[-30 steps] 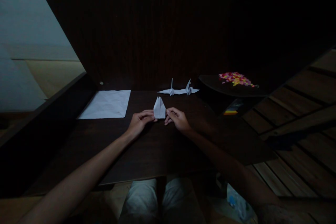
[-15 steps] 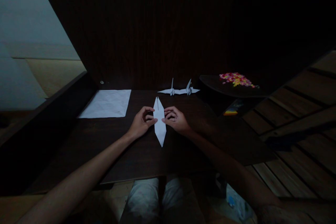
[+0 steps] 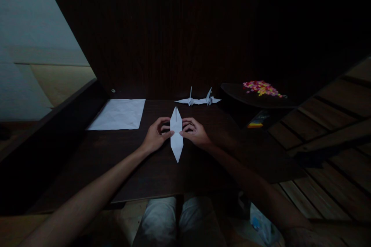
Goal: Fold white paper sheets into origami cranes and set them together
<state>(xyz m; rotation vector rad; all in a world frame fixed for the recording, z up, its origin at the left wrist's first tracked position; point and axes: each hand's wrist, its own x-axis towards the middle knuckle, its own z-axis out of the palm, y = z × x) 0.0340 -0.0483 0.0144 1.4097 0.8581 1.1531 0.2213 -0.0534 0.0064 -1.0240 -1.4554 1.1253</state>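
folded white paper [image 3: 177, 141]: both ends pointed, far tip split, mid-counter [image 3: 147, 177] | left hand [image 3: 158, 133], right hand [image 3: 196, 133]: fingers curled, each pinching one long edge | behind: two paper cranes [image 3: 198, 101] | left: flat white sheet [image 3: 120, 115] | right: colourful bits [image 3: 263, 88] on shelf [image 3: 234, 92]

Folded paper [image 3: 177, 141]: plain white, bluish in dim light
Paper cranes [image 3: 199, 101]: white, grey-shaded folds
Flat sheet [image 3: 118, 115]: white, faint crease lines
Small pieces [image 3: 263, 88]: mixed pink, red, yellow
Desktop [image 3: 150, 179]: dark brown
Back panel [image 3: 162, 38]: blackish brown, faint vertical grain
Wall [image 3: 26, 15]: pale blue-grey
Wooden slats [image 3: 327, 107]: brown, striped by dark gaps
Trousers [image 3: 159, 216]: pale grey, mottled
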